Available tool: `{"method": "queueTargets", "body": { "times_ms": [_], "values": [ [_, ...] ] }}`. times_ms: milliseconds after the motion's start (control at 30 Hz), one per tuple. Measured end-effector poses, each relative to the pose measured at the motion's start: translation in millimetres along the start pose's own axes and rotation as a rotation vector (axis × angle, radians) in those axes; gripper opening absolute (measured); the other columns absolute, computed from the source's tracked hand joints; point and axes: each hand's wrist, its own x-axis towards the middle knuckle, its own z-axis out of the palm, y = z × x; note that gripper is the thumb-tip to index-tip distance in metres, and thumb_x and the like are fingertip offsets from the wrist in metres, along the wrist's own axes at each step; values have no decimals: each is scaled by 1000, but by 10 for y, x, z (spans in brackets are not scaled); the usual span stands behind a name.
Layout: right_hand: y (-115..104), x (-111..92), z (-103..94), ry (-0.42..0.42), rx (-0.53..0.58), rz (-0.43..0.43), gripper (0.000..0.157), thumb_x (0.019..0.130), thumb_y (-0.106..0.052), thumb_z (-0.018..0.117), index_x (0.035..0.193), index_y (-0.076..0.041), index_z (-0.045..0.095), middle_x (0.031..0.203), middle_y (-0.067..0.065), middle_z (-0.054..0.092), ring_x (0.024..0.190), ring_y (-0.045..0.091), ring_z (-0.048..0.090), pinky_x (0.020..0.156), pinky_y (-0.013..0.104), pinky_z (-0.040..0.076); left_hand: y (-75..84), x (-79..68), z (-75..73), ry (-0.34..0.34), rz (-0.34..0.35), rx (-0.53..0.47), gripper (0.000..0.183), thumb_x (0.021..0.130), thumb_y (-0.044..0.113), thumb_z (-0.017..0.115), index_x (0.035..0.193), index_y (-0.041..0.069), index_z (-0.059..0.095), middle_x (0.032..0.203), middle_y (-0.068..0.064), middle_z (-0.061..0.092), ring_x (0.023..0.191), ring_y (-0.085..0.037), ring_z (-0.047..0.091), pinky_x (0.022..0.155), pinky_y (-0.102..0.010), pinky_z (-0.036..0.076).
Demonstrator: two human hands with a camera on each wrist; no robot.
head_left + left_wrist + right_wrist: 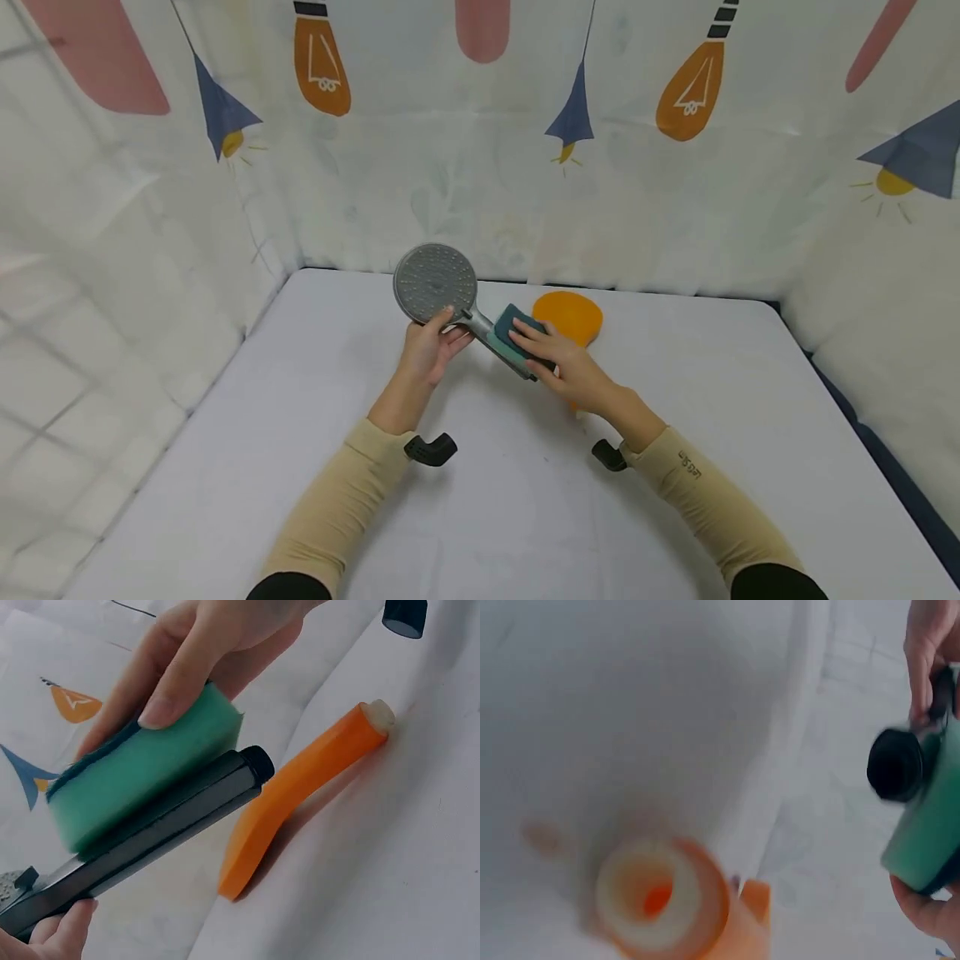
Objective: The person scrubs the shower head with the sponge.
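My left hand (429,354) grips a grey shower head (435,283) at the neck, its round nozzle face turned up and its handle slanting down to the right. My right hand (566,364) holds a sponge (161,761) with a pale green foam side and a dark teal scouring side. The foam lies along the shower head's handle (180,832), near its black threaded end (894,765). In the left wrist view the right thumb lies along the dark side of the sponge.
Behind the right hand an orange thing (566,315) with a round head and a hollow, white-ended handle (315,776) lies on the white table (510,517). Printed cloth (465,167) hangs behind the table. A black bent piece juts from each sleeve cuff.
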Motion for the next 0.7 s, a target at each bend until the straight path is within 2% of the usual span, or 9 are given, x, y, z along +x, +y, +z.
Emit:
{"method": "queueTargets", "body": {
  "times_ms": [67,167,300,400,533,700],
  "values": [
    [-18,45,70,22,-28,-36,49,97,1,66,145,4,54,154,21,44,141,46,40,115,63,26,-11,-1,9,-5,-16,15,56,108,5,45,160,1,24,152,-29,42,130,-44,48,89,-40,56],
    [-53,59,89,10,-60,-87,51,95,1,69,144,1,56,154,19,46,142,49,37,113,63,30,-6,-7,2,-18,-35,13,57,108,6,44,160,0,22,152,-31,41,132,-46,45,83,-36,59],
    [-36,-29,36,-68,-79,-121,52,94,-2,72,145,-7,59,154,13,48,145,52,30,112,63,32,26,-2,-40,-6,-3,9,58,109,6,43,162,4,19,153,-28,41,132,-46,46,91,-42,55],
    [9,-117,6,-103,-38,-88,52,95,-3,71,145,-8,59,156,10,47,148,47,27,115,60,29,50,5,-74,-3,23,12,59,108,5,43,163,6,19,154,-28,41,131,-45,46,97,-48,49],
    [54,-159,22,-56,-20,-63,52,94,-1,72,144,-6,59,153,16,48,145,49,31,114,61,30,36,2,-61,-25,11,29,60,108,5,44,162,5,20,154,-29,40,131,-44,48,99,-49,47],
    [-15,-57,45,20,-68,-45,51,96,-4,71,145,-4,57,154,16,47,140,57,34,111,64,33,-29,-17,50,-51,-22,77,56,108,6,45,160,3,23,152,-29,43,125,-38,55,93,-42,54]
  ]
}}
